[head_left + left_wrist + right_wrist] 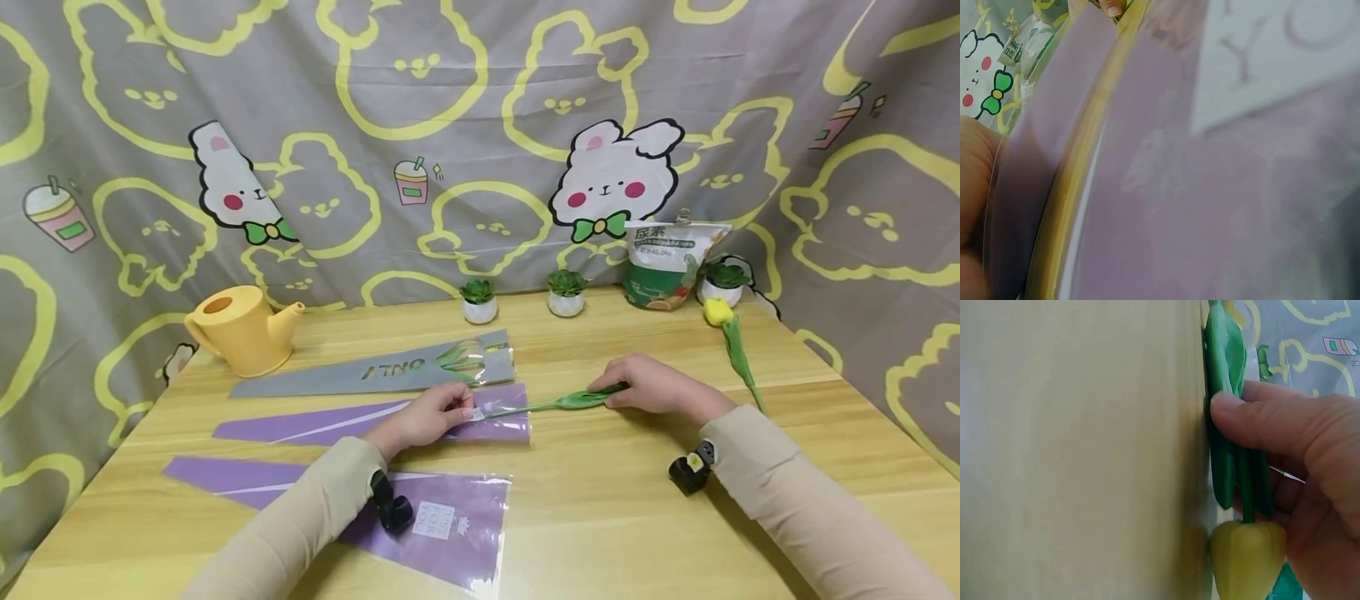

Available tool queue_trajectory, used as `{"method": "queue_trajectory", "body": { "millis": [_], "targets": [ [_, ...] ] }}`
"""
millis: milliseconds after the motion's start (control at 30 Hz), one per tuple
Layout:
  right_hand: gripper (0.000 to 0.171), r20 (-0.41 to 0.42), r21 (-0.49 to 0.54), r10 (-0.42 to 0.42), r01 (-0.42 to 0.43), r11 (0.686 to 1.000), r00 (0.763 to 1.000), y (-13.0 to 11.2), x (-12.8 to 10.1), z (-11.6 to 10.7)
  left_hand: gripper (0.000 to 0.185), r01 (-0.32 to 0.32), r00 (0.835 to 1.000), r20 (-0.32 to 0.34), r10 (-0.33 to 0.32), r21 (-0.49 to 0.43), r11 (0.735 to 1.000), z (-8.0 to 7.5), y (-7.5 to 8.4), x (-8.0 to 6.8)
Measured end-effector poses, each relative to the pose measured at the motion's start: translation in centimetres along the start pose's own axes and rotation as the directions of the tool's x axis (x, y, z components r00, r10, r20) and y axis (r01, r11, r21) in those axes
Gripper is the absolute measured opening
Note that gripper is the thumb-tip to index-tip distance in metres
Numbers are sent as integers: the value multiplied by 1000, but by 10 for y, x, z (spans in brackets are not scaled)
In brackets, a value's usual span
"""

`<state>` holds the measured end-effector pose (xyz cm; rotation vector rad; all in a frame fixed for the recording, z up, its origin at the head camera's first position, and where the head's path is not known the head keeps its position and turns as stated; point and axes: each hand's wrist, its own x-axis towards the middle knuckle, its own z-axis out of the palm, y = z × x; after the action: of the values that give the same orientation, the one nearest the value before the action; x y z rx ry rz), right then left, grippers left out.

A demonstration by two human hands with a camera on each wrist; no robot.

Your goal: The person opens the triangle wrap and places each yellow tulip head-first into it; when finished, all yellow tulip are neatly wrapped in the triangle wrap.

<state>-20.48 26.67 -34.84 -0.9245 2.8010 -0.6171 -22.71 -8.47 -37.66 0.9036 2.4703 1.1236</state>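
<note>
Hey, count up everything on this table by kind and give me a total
Flower sleeves: 3, one grey, two purple
Tulips: 2, one held in the right hand, one lying apart
Potted succulents: 3
Watering can: 1
Bag: 1
Total: 10

Readable text only. My grey sleeve [375, 372] carries dark letters that look like "ATNO", seen from this side; they may be reversed or upside down. The bag [670, 265] at the back of the table has two large Chinese characters at the top, reading about "尿素", with a smaller line under them ending in what looks like "46.0%"; the rest is too small to read. The white label [434, 519] on my nearest purple sleeve [442, 521] has small stacked letters; in the left wrist view I only make out "Y" and part of "O".
</note>
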Motion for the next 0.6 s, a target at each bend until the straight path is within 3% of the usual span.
{"method": "queue_trajectory", "body": {
  "millis": [233, 333, 467, 600],
  "targets": [
    [20, -74, -21, -35, 33, 999, 997, -3, 1, 2, 10, 0, 1000, -3, 0, 16, 1000, -1, 3, 0],
    [20, -107, 50, 12, -7, 999, 994, -6, -3, 5, 10, -20, 1000, -5, 20, 35, 999, 1, 3, 0],
    [17, -152, 159, 80, -55, 986, 985, -12, -4, 9, 11, -23, 997, -66, 26, 42, 999, 3, 5, 0],
    [16, -185, 205, 111, -72, 976, 976, -18, -1, 13, 11, -27, 995, -90, 30, 37, 999, 4, 9, 1]
  ]
}}
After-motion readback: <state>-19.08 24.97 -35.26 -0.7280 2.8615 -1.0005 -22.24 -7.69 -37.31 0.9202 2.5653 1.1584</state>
